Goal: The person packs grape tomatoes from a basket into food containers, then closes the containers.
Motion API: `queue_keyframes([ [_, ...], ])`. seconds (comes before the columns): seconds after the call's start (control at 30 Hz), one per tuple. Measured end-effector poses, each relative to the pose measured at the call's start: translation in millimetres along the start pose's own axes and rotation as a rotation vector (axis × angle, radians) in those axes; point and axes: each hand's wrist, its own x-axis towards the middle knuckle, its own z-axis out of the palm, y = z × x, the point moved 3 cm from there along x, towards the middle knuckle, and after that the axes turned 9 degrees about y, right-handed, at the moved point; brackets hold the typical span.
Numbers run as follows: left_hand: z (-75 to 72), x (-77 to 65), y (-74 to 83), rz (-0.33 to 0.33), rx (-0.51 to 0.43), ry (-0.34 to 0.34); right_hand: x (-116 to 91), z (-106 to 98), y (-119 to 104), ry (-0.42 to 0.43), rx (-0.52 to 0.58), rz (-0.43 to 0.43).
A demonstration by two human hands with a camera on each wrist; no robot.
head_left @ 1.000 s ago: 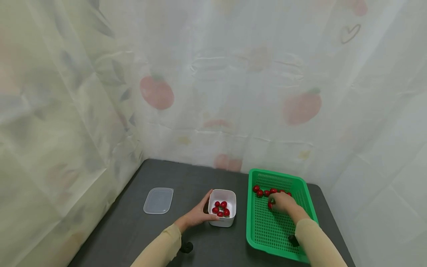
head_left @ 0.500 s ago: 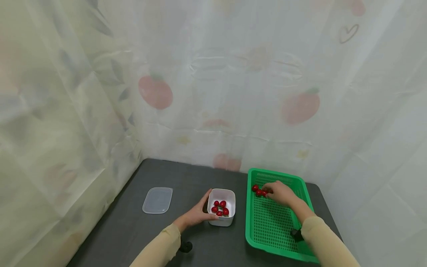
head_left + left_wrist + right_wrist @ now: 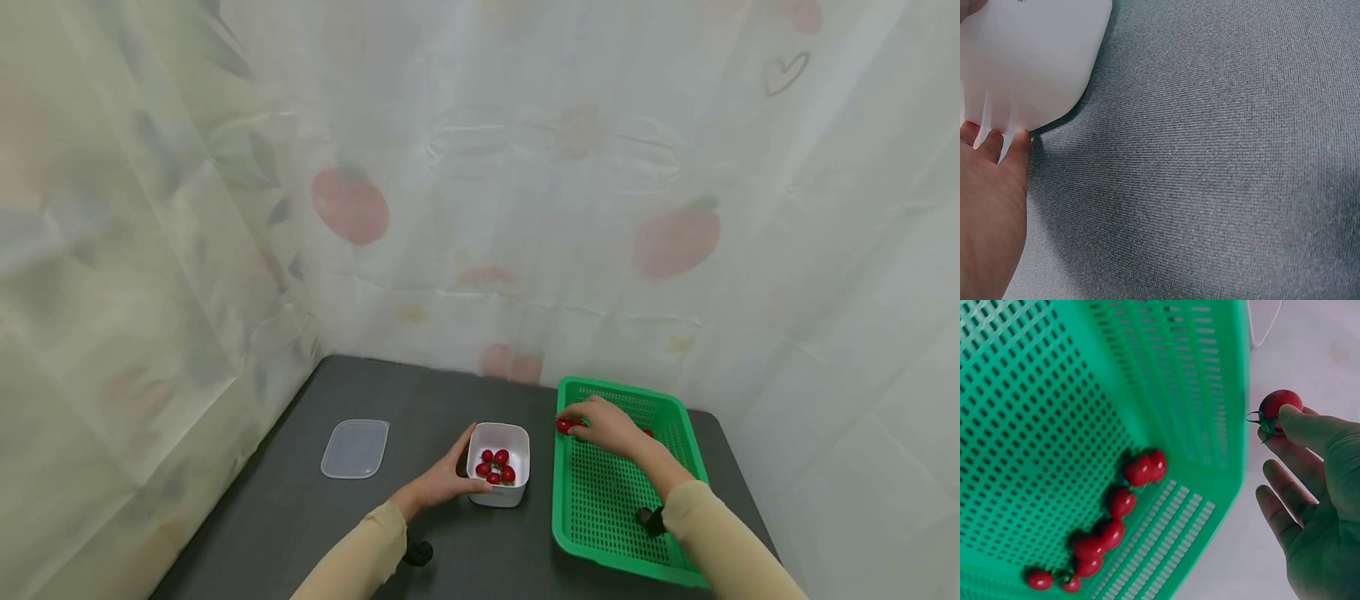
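My left hand (image 3: 441, 482) holds a small white plastic container (image 3: 504, 498) between thumb and fingers. The container stands on the table with several red cherry tomatoes (image 3: 501, 457) inside. Over the far left part of the green basket (image 3: 596, 508), my right hand (image 3: 609, 427) pinches one cherry tomato (image 3: 1280, 403) between thumb and index finger, the other fingers spread loosely. Its green stem end shows in the right wrist view. More cherry tomatoes (image 3: 1110, 532) lie in a row along one end of the basket; in the head view the right hand covers most of them.
A translucent square lid (image 3: 356, 450) lies flat on the dark table (image 3: 420, 392), left of the container. The basket's raised rim (image 3: 557, 492) stands between the container and the basket's inside. Printed curtains (image 3: 480, 208) hang behind and at both sides.
My right hand has moved left across the basket, from the middle of the tomato row to the left rim, and now pinches a tomato. The left hand and the container have stayed in place.
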Motion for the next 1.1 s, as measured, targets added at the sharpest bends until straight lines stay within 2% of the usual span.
queue_keyframes([
  [0.5, 0.0, 0.4, 2.1, -0.012, 0.004, -0.001, 23, 26, -38, -0.04, 0.031, -0.057],
  [0.9, 0.0, 0.0, 0.4, -0.01, -0.004, -0.017, 38, 48, -56, -0.08, 0.019, -0.122],
  [1.1, 0.8, 1.2, -2.5, -0.002, -0.033, -0.036, 44, 58, -60, -0.086, -0.033, -0.144],
])
